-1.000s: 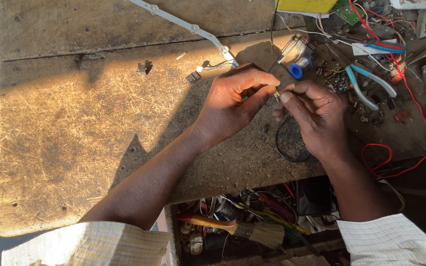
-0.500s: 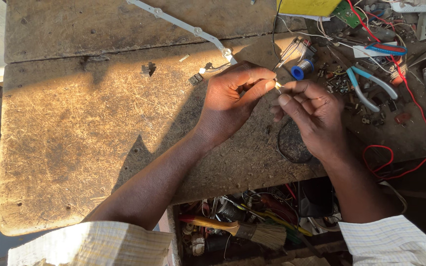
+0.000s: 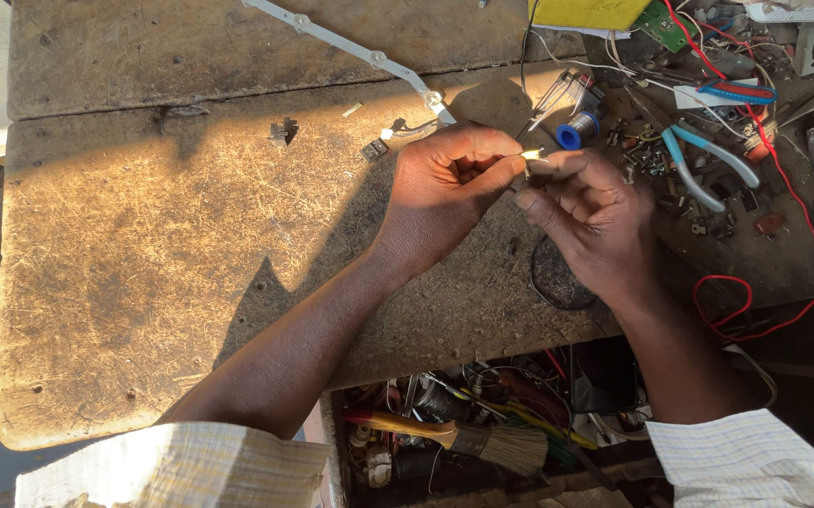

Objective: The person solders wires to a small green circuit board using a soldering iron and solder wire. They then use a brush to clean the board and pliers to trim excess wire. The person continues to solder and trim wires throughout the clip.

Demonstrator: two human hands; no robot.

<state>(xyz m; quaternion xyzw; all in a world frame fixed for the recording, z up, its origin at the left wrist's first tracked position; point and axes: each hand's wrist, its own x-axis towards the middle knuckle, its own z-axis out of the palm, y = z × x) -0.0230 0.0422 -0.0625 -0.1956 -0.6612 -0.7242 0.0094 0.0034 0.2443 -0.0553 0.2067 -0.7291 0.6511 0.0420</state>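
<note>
Here, your left hand [image 3: 445,183] and right hand [image 3: 586,202] meet over the middle of the worn wooden table [image 3: 143,254], fingertips almost touching. Both hands are pinched nearly closed on one small component [image 3: 531,153], a tiny bright piece caught in the sunlight; its exact kind is too small to tell. Left thumb and forefinger grip it from one side, the right fingers curl in and grip it from the other. The piece sits above the table, not resting on it.

Just beyond the hands: a blue solder spool [image 3: 570,137], touching a clutter of small parts. To the right of it, blue-handled pliers [image 3: 703,165] lie on the table, with a red wire [image 3: 755,310] looping near the table's right edge. A thin black wire loop [image 3: 558,282] lies under your right wrist. A white strip with round studs [image 3: 360,52] runs diagonally across the upper table. Near the top edge, a yellow sheet [image 3: 586,13]. Below the table edge, an open drawer holds a paintbrush with a wooden handle [image 3: 454,437] among tangled tools.
</note>
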